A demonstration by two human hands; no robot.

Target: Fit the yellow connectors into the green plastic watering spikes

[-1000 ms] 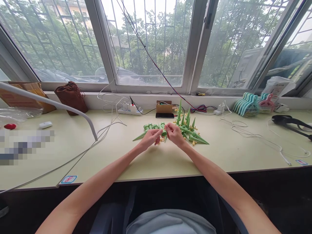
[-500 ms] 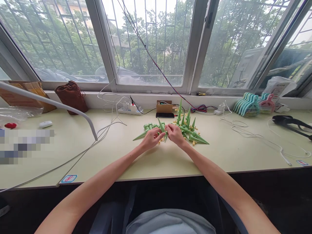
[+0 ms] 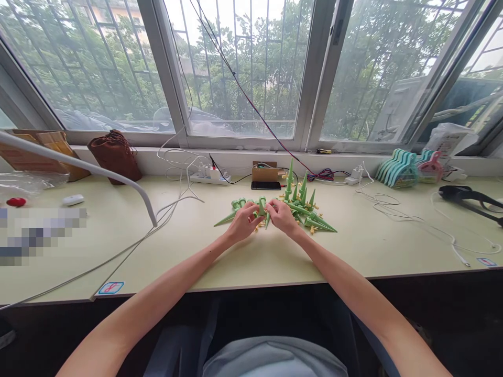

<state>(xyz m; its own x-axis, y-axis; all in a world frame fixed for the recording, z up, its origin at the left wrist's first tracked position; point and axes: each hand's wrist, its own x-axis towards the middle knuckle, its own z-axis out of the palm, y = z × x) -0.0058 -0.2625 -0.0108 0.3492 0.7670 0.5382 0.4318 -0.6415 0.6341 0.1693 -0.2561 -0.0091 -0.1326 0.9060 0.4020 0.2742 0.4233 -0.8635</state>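
Observation:
My left hand is closed around a green plant watering spike, its wide end up. Close beside it, my right hand is pinched, fingertips against the spike's side; whatever sits between them is too small to make out. Below the hands lie small yellow valves, partly covered. More green spikes rest beyond the left hand, some with their round ends facing up. To the right is a pile of green spikes with yellow valves, and several spikes stand point up behind it.
At the back are a black phone, a small cardboard box and a power strip. A grey curved arm and cables cross the left side. Teal hangers and black glasses are on the right.
The spike in my left hand has turned over: its point was up before, and now its wide end is up. Both hands stay in nearly the same place.

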